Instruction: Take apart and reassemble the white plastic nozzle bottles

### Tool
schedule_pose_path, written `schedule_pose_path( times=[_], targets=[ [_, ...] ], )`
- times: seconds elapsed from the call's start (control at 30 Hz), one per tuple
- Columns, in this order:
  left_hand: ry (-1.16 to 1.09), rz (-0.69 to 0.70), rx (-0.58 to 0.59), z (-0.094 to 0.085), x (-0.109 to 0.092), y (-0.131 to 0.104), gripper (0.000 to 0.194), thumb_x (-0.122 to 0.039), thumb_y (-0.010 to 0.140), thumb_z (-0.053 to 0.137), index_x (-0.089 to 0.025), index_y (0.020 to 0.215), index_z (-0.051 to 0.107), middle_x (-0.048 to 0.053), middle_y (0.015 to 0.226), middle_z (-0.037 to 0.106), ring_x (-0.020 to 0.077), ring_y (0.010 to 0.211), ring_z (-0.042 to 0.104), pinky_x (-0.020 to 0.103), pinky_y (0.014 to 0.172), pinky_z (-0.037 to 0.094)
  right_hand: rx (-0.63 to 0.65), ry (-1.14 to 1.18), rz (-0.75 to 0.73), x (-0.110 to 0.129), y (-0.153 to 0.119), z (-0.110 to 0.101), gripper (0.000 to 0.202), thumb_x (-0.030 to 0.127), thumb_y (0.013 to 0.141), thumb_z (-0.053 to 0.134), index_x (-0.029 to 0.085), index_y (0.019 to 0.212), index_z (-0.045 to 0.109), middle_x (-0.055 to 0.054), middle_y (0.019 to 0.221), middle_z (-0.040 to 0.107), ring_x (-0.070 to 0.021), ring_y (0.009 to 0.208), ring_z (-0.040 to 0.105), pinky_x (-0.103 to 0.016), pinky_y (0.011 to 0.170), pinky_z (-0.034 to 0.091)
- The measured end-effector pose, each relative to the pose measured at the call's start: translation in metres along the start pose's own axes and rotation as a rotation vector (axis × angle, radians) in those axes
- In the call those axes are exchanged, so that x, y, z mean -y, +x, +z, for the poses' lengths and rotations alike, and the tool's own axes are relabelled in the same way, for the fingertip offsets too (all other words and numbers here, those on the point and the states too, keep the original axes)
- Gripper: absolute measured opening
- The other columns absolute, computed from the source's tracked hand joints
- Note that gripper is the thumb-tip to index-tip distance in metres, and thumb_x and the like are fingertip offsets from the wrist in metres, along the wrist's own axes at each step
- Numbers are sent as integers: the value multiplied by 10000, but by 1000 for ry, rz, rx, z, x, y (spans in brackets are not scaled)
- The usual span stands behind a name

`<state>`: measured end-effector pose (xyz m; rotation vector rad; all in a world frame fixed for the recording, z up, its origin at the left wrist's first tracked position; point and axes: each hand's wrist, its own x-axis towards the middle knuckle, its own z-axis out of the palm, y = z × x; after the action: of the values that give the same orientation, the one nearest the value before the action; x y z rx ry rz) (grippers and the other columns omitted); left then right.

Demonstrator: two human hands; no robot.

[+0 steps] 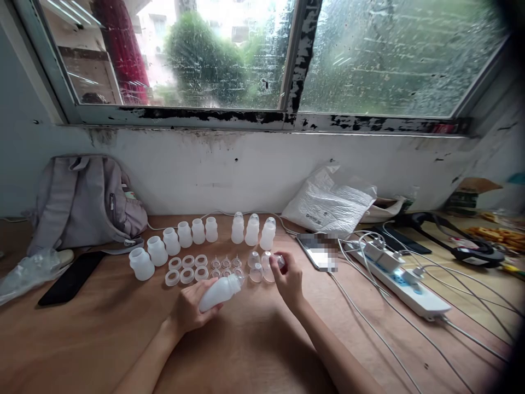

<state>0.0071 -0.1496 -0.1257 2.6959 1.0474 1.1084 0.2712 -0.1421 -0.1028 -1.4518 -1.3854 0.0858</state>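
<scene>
My left hand (189, 304) is wrapped round a frosted white baby bottle (218, 294), tilted with its teat end up to the right. My right hand (290, 280) pinches a small clear dome cap (279, 261) just above other clear dome caps (256, 272) on the table. Left of those caps lie several clear teats (226, 263), then several white collar rings (187, 261). Behind them open bottle bodies (157, 250) form a slanting row. Three capped baby bottles (252, 231) stand upright at the back.
A grey backpack (82, 202), a black phone (70, 279) and a clear plastic bag (30, 271) lie left. On the right are a lit phone (315, 253), a silvery pouch (330, 200), a power strip (404, 279) with trailing white cables, and a black headset (476, 253).
</scene>
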Motion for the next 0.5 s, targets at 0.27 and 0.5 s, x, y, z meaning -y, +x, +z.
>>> schedule_pose_path(
  times=[0.27,0.5],
  targets=[
    [-14,21,18,4,0,-1,470,-346,739,538,-191,1170,429,74,997,617,191,848,610,276,715,497,195,-423,-143,-33,-32,-36,317,488,762,455,193,842,539,-6,590,542,-143,480,527,-226,464,353],
    [-26,49,12,6,-2,-1,463,-351,735,537,-195,1161,444,71,988,622,186,842,612,268,708,498,284,-544,49,-45,-39,-48,330,526,750,437,224,861,514,0,576,555,-183,485,559,-233,424,325]
  ],
)
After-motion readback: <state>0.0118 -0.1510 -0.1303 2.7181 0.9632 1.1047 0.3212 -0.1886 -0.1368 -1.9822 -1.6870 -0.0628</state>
